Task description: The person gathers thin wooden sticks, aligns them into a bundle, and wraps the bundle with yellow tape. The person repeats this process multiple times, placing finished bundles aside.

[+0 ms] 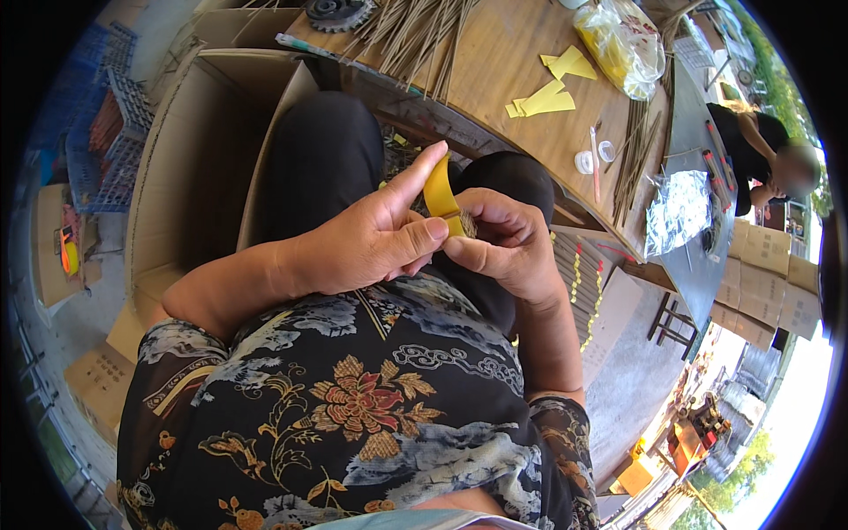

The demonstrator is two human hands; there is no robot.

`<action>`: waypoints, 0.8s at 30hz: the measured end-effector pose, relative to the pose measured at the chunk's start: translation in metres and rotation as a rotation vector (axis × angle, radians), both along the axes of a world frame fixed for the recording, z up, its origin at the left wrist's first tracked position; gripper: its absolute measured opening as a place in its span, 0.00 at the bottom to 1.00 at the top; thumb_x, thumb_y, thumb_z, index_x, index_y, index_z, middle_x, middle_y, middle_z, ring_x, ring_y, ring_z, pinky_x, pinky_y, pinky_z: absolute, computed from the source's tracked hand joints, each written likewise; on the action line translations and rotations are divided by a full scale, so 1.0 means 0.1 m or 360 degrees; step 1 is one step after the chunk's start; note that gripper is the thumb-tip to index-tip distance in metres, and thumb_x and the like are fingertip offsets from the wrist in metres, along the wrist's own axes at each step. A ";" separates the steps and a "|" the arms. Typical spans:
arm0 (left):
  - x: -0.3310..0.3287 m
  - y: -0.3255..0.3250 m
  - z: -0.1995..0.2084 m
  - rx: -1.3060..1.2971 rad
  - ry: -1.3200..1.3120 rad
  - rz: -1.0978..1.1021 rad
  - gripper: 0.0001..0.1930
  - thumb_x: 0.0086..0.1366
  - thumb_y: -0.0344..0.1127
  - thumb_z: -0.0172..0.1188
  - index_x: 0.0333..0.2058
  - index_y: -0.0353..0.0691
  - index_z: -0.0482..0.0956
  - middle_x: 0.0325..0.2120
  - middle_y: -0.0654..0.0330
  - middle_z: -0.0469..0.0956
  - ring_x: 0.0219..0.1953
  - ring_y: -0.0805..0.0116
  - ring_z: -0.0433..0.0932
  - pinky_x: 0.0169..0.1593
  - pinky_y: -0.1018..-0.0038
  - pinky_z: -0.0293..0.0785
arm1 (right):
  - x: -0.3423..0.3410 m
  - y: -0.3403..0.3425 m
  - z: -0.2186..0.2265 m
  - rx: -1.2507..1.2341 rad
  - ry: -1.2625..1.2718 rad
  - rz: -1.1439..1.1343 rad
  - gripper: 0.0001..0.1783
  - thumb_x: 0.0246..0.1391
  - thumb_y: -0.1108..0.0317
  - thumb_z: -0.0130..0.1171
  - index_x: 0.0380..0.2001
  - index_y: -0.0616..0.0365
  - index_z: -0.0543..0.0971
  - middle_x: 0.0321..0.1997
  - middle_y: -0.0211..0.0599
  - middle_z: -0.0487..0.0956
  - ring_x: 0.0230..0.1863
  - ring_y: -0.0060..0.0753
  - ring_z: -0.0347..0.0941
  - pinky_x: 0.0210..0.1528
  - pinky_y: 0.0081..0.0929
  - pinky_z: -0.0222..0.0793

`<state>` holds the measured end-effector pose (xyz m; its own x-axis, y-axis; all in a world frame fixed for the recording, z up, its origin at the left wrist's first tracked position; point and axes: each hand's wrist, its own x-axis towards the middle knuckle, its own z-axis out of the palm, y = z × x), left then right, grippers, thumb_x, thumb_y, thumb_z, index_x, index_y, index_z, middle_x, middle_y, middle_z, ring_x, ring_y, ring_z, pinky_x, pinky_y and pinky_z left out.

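while holding a smooth, bowed yellow strip (438, 187) near the black-clothed knees (325, 159), has the left hand (375, 234) clamped on it by the fingers, with the thumb bent close to the lower end and the index finger stretched straight along the upper part. with the right hand (517, 240), pinches a bristly tan tuft (468, 227) at the strip's lower end, with thumb and forefinger closed on the coarse fibres. wears a loose dark top (371, 397) printed with blossoms, sheer at the sleeves. sits before a wooden table (495, 84), flat and brown-grained, strewn with thin, straight, stiff-looking sticks (415, 35), flat yellow pieces (546, 99) fanned in overlapping heaps, a crinkled see-through bag (623, 44) with yellow contents, small, shallow, clear round tubs (584, 162) and a dark toothed disc (338, 12). has a crumpled silvery sheet (678, 212) farther right, and on the left an open corrugated cardboard box (194, 168), deep and square-edged, beside one knee.
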<state>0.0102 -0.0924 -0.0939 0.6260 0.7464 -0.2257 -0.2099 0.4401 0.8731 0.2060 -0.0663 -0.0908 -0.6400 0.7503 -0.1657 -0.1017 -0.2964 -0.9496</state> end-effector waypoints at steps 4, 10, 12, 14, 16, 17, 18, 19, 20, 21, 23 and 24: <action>0.06 -0.03 0.03 -0.0051 -0.0022 0.0014 0.39 0.65 0.43 0.47 0.62 0.42 0.28 0.24 0.65 0.65 0.21 0.82 0.62 0.23 0.87 0.61 | 0.06 0.09 0.11 0.0273 -0.0163 0.0181 0.12 0.48 0.70 0.60 0.35 0.67 0.75 0.31 0.32 0.74 0.30 0.20 0.70 0.33 0.16 0.66; 0.03 -0.01 0.07 -0.0112 0.0004 -0.0095 0.39 0.65 0.43 0.48 0.61 0.40 0.30 0.22 0.66 0.64 0.21 0.82 0.61 0.24 0.86 0.61 | 0.06 0.19 0.23 0.0667 -0.0331 0.0298 0.11 0.48 0.67 0.60 0.31 0.64 0.78 0.32 0.38 0.75 0.35 0.28 0.70 0.37 0.23 0.66; 0.03 0.00 0.06 -0.0107 -0.0025 -0.0112 0.37 0.65 0.42 0.47 0.62 0.42 0.32 0.25 0.66 0.66 0.22 0.82 0.63 0.24 0.87 0.61 | 0.06 0.21 0.22 0.0738 -0.0311 0.0287 0.09 0.46 0.69 0.62 0.32 0.61 0.79 0.32 0.38 0.74 0.35 0.30 0.71 0.38 0.24 0.67; 0.03 -0.01 0.04 -0.0120 -0.0064 -0.0096 0.36 0.65 0.41 0.47 0.62 0.43 0.32 0.25 0.65 0.66 0.22 0.82 0.63 0.24 0.87 0.62 | 0.06 0.21 0.21 0.0862 -0.0314 0.0285 0.09 0.44 0.71 0.63 0.32 0.60 0.79 0.32 0.37 0.74 0.36 0.30 0.70 0.38 0.25 0.67; 0.03 -0.02 0.02 -0.0142 -0.0077 -0.0114 0.36 0.65 0.40 0.47 0.62 0.43 0.33 0.25 0.65 0.66 0.23 0.81 0.63 0.25 0.87 0.62 | 0.05 0.20 0.24 0.0971 -0.0317 0.0275 0.10 0.42 0.73 0.64 0.32 0.58 0.79 0.31 0.36 0.74 0.36 0.31 0.70 0.38 0.25 0.67; 0.01 -0.01 0.00 -0.0156 -0.0072 -0.0143 0.36 0.65 0.39 0.47 0.62 0.43 0.33 0.25 0.65 0.66 0.23 0.81 0.63 0.25 0.87 0.62 | 0.05 0.20 0.25 0.1027 -0.0320 0.0269 0.10 0.41 0.74 0.64 0.32 0.58 0.79 0.31 0.35 0.74 0.36 0.32 0.70 0.38 0.26 0.66; 0.00 0.00 -0.01 -0.0170 -0.0066 -0.0171 0.36 0.65 0.38 0.47 0.62 0.43 0.33 0.25 0.66 0.66 0.23 0.81 0.64 0.25 0.87 0.62 | 0.05 0.21 0.27 0.1125 -0.0332 0.0280 0.11 0.39 0.74 0.65 0.31 0.57 0.80 0.31 0.35 0.74 0.35 0.32 0.70 0.38 0.26 0.66; 0.00 0.01 -0.02 -0.0203 -0.0069 -0.0207 0.35 0.65 0.38 0.46 0.62 0.42 0.34 0.25 0.66 0.66 0.23 0.81 0.64 0.25 0.87 0.62 | 0.06 0.21 0.28 0.1222 -0.0345 0.0292 0.12 0.38 0.74 0.65 0.31 0.57 0.80 0.31 0.34 0.74 0.35 0.33 0.70 0.38 0.26 0.66; 0.00 0.02 -0.03 -0.0237 -0.0072 -0.0238 0.34 0.65 0.37 0.46 0.62 0.42 0.35 0.25 0.66 0.66 0.23 0.81 0.63 0.25 0.87 0.62 | 0.06 0.22 0.29 0.1319 -0.0354 0.0307 0.13 0.37 0.75 0.65 0.31 0.56 0.80 0.31 0.33 0.73 0.35 0.33 0.70 0.38 0.27 0.66; -0.01 0.03 -0.03 -0.0272 -0.0075 -0.0269 0.33 0.65 0.37 0.45 0.62 0.42 0.36 0.25 0.66 0.66 0.22 0.81 0.63 0.25 0.87 0.62 | 0.05 0.23 0.32 0.1380 -0.0382 0.0325 0.13 0.36 0.75 0.65 0.31 0.56 0.80 0.31 0.32 0.73 0.35 0.34 0.70 0.38 0.27 0.66; -0.02 0.02 -0.06 -0.0412 -0.0236 -0.0205 0.31 0.67 0.36 0.42 0.62 0.41 0.35 0.22 0.64 0.67 0.20 0.80 0.63 0.24 0.86 0.61 | 0.03 0.23 0.39 0.1503 -0.0440 0.0356 0.14 0.34 0.75 0.66 0.31 0.55 0.80 0.32 0.31 0.73 0.35 0.35 0.70 0.38 0.28 0.66; -0.03 0.02 -0.07 -0.0481 -0.0317 -0.0175 0.30 0.67 0.36 0.40 0.62 0.40 0.35 0.21 0.63 0.67 0.20 0.80 0.63 0.23 0.85 0.61 | 0.03 0.23 0.39 0.1571 -0.0437 0.0367 0.14 0.34 0.75 0.66 0.31 0.55 0.80 0.32 0.31 0.73 0.35 0.35 0.70 0.38 0.28 0.66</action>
